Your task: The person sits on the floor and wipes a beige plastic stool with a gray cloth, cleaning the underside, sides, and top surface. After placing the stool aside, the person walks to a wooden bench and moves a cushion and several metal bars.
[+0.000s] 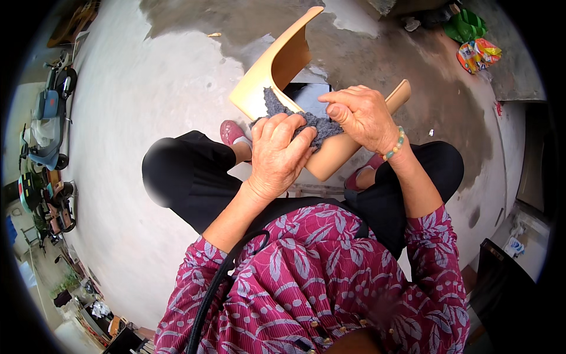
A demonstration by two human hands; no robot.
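A curved, light tan panel (294,62), its material uncertain, stands tilted between my knees, with one arm rising away from me and another towards the upper right. A dark grey fluffy cloth (276,104) lies bunched over its near edge. My left hand (283,146) presses the cloth against the panel with bent fingers. My right hand (360,115), wearing a bead bracelet (395,144), rests by the cloth's right end on the panel's right arm; whether it grips the panel is unclear. A dark, shiny flat object (309,97) shows behind the panel.
The concrete floor (132,79) has dark, wet-looking patches. Parked scooters (46,110) line the far left. A green bag (465,25) and a colourful plastic bag (477,55) lie at the upper right. A black object (504,274) stands at the lower right.
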